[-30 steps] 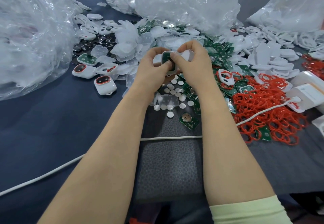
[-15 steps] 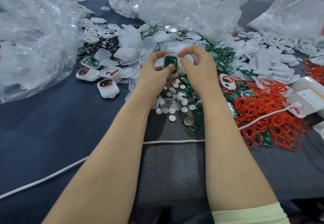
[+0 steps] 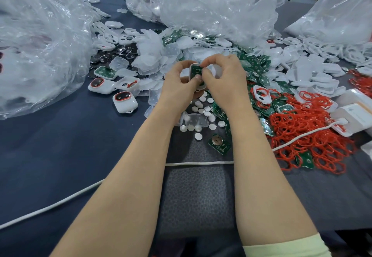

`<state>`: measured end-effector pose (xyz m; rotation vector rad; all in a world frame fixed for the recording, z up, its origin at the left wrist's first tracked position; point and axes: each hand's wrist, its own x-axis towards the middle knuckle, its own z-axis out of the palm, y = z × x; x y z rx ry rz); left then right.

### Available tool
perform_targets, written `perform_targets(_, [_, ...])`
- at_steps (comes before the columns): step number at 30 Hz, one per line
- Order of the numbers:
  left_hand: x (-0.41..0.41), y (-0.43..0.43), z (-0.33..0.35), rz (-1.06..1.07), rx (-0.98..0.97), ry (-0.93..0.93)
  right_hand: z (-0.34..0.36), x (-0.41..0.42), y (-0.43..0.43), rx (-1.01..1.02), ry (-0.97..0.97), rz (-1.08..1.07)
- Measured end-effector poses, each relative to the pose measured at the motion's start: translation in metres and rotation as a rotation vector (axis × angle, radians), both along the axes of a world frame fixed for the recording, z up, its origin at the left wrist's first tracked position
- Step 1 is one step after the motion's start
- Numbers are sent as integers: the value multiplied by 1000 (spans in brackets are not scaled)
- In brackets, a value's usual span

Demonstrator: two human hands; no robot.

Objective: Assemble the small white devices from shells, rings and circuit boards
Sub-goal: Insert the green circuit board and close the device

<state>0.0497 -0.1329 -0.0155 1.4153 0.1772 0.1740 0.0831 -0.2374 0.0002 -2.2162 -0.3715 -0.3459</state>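
Note:
Both my hands meet above the middle of the table around one small white shell (image 3: 194, 73) with a green circuit board seated in it. My left hand (image 3: 178, 84) grips the shell from the left, thumb on its lower edge. My right hand (image 3: 225, 79) pinches the board and the shell's right side with curled fingers. Green circuit boards (image 3: 219, 143) lie loose under and right of my hands. A heap of red rings (image 3: 308, 134) spreads at the right. Two closed white devices (image 3: 124, 101) with red-rimmed windows lie at the left.
Big clear plastic bags (image 3: 36, 41) fill the left, back and right rear. White shells (image 3: 322, 75) and clear covers (image 3: 153, 55) are piled behind my hands. Small white discs (image 3: 198, 136) lie under my wrists. A white cable (image 3: 199, 163) crosses the grey mat; white boxes (image 3: 354, 111) sit at the right edge.
My thumbs have shifted on the shell: the right fingers now cover more of the green board. Both hands stay together in the same place above the discs.

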Motion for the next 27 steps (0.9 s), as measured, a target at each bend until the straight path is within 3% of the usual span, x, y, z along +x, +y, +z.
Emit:
perform_targets(23, [-1,-2,0,-14,39,-10,-2,2,2,-35,-11,-28])
perform_targets(27, [1,-1,-2,16,14,-16,-1,2,1,102,-14,-48])
